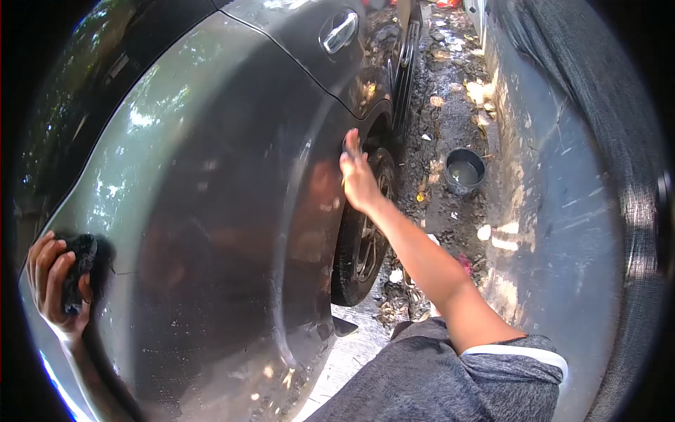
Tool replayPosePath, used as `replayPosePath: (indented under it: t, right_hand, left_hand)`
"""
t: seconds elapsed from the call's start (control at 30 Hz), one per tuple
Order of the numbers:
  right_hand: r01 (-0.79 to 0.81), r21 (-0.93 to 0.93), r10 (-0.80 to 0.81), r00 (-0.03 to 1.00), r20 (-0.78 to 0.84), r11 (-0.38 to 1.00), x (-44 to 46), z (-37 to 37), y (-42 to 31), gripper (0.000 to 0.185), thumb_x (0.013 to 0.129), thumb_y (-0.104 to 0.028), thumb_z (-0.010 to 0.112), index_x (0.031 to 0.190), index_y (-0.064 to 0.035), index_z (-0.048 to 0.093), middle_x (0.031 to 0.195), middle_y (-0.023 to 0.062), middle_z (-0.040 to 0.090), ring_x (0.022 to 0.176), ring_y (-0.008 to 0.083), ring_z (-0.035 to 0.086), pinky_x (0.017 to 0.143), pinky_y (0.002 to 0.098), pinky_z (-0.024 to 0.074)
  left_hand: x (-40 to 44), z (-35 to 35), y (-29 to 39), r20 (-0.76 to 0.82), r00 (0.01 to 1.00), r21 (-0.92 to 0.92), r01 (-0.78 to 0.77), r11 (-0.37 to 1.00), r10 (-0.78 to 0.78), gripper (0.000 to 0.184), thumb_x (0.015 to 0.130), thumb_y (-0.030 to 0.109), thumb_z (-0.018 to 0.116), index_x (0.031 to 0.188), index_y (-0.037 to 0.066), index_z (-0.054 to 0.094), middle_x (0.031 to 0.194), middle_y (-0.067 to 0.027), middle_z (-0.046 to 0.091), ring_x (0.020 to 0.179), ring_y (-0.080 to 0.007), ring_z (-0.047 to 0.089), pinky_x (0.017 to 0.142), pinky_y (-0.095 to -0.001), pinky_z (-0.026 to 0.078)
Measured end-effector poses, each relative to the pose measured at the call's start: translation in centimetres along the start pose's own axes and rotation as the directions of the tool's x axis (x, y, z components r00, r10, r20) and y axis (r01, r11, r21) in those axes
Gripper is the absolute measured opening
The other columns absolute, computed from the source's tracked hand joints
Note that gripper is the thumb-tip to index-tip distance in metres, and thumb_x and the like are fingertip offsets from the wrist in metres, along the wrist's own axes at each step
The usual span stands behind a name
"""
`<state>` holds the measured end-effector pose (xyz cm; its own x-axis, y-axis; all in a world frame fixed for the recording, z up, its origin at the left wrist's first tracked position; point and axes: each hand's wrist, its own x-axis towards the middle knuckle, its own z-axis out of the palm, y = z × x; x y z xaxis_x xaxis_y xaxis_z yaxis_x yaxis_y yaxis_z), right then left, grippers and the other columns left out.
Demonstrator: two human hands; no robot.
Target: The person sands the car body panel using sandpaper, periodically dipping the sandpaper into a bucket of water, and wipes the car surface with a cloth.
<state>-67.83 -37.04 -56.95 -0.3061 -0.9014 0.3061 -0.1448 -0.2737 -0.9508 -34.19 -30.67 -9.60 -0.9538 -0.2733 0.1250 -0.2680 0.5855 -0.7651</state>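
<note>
At the far left, my left hand [50, 278] curls its fingers round a black sponge [81, 271] and presses it against the dark car body panel [218, 211]. The panel's surface looks wet and glossy, with reflections. My right arm stretches forward, and my right hand [358, 179] lies on the panel's edge by the wheel arch, fingers extended and seen mostly side-on. Something dark shows beside its fingertips, too small to make out. Just below that hand is the wheel [365, 239], partly tucked under the arch.
A dark bucket [465, 171] with cloudy liquid stands on the wet, leaf-strewn ground between car and wall [555, 211]. The passage is narrow. Dark mesh fabric [583, 70] hangs along the right. A chrome door handle [340, 33] sticks out farther ahead.
</note>
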Motion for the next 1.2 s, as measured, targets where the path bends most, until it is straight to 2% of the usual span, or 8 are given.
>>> replayPosePath:
  t: [0.57,0.63,0.67,0.7,0.97,1.1,1.13,1.2]
  right_hand:
    - [0.080,0.051,-0.090,0.962,0.256,0.996,-12.7,3.1,-4.3,0.065,0.106,-0.044,0.023,0.158,-0.0207,-0.009,0.165,0.0094,-0.013,0.151,0.0305,-0.011,0.116,0.0541,-0.0140]
    - [-0.375,0.570,0.288,0.927,0.241,0.731,-6.9,1.6,-6.2,0.066,0.106,-0.046,0.020,0.157,-0.0158,-0.008,0.164,0.0108,-0.011,0.151,0.0302,-0.010,0.118,0.0518,-0.0111]
    - [-0.022,0.012,0.020,0.987,0.157,1.000,-3.2,-0.3,-2.1,0.067,0.106,-0.043,0.020,0.157,-0.0093,-0.008,0.164,0.0130,-0.011,0.151,0.0288,-0.009,0.120,0.0486,-0.0087]
    - [-0.274,0.260,0.212,0.947,0.243,0.926,0.9,-0.9,1.6,0.066,0.106,-0.038,0.021,0.156,-0.0054,-0.007,0.164,0.0145,-0.011,0.151,0.0273,-0.008,0.121,0.0467,-0.0054]
    - [-0.007,0.057,-0.003,0.983,0.185,0.998,-6.8,1.2,-3.5,0.068,0.105,-0.035,0.029,0.157,-0.0095,-0.005,0.165,0.0148,-0.009,0.152,0.0301,-0.007,0.121,0.0504,-0.0026]
    - [-0.490,0.373,0.372,0.861,0.346,0.788,2.4,-3.3,-2.4,0.061,0.105,-0.028,0.024,0.156,-0.0010,0.004,0.164,0.0182,-0.001,0.152,0.0255,-0.007,0.122,0.0409,-0.0059]
    - [-0.067,0.226,0.046,0.994,0.096,0.972,0.4,-1.0,-1.0,0.064,0.104,-0.030,0.025,0.156,-0.0020,0.002,0.164,0.0170,-0.005,0.152,0.0267,-0.006,0.122,0.0413,-0.0030]
    - [-0.085,0.222,0.038,0.978,0.205,0.971,-5.2,0.4,-3.4,0.064,0.104,-0.031,0.026,0.158,-0.0092,0.000,0.164,0.0149,-0.009,0.152,0.0279,-0.006,0.121,0.0450,-0.0033]
  left_hand:
    - [-2.4,0.1,-2.7,0.103,0.994,-0.068,-0.020,0.997,0.026,0.029,0.083,0.004,0.064,0.111,-0.003,0.063,0.120,-0.0212,0.061,0.122,-0.0460,0.054,0.104,-0.0580,0.042]
    - [-2.5,0.4,-3.0,0.085,0.995,-0.059,-0.042,0.997,0.047,0.029,0.083,0.003,0.064,0.111,-0.003,0.063,0.120,-0.0211,0.061,0.122,-0.0459,0.054,0.104,-0.0580,0.042]
    - [-2.7,0.5,-2.9,0.070,0.996,-0.050,-0.051,0.997,0.054,0.029,0.083,0.003,0.064,0.111,-0.003,0.062,0.120,-0.0211,0.061,0.122,-0.0458,0.054,0.104,-0.0580,0.042]
    - [-2.4,0.5,-2.3,0.077,0.996,-0.057,-0.046,0.997,0.051,0.029,0.083,0.003,0.064,0.111,-0.003,0.062,0.120,-0.0211,0.061,0.122,-0.0458,0.054,0.104,-0.0580,0.042]
    - [-0.5,0.1,-1.0,0.038,0.998,-0.008,-0.054,0.999,0.054,0.025,0.085,0.016,0.065,0.101,-0.003,0.063,0.108,-0.0203,0.064,0.108,-0.0453,0.060,0.094,-0.0563,0.047]
    - [-0.5,-0.1,-0.4,0.057,0.998,-0.022,-0.033,0.999,0.034,0.025,0.085,0.017,0.065,0.102,-0.002,0.063,0.109,-0.0200,0.063,0.109,-0.0456,0.060,0.095,-0.0568,0.046]
    - [-0.2,-0.1,-0.6,0.056,0.998,-0.022,-0.035,0.999,0.037,0.025,0.085,0.017,0.065,0.102,-0.002,0.063,0.110,-0.0200,0.063,0.109,-0.0457,0.059,0.095,-0.0571,0.046]
    - [-0.5,0.1,-0.8,0.040,0.999,-0.020,-0.036,0.999,0.037,0.025,0.085,0.017,0.065,0.102,-0.001,0.063,0.109,-0.0200,0.063,0.110,-0.0456,0.059,0.095,-0.0573,0.046]
